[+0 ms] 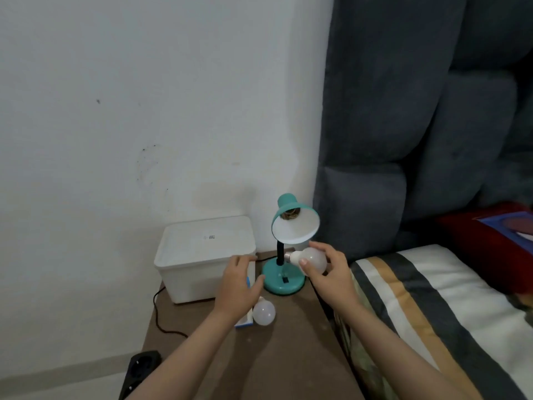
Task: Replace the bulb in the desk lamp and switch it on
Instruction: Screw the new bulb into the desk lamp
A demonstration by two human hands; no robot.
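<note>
Right hand point(326, 269) clamped on a frosted white globe bulb point(310, 261), metal screw base pointing to 9 o'clock, just under the shade rim. Left hand point(240, 284) spread, fingers apart, gripping nothing, over a small white-and-blue bulb carton point(245, 321). Second frosted white bulb point(264, 313) lies on the brown tabletop point(288, 356) at 6 o'clock of the teal metal desk lamp point(284, 280).

Socket inside the white-lined teal shade point(295, 228) looks bare. Next, probably: tip base up toward 12, steady the shade with the free hand, thread straight, no cross-threading.

Room tight: white lidded plastic box point(204, 255) at 9 o'clock, grey padded headboard point(403, 125) at 3, striped bedding point(432, 313) touching table edge. Open space toward 6.
</note>
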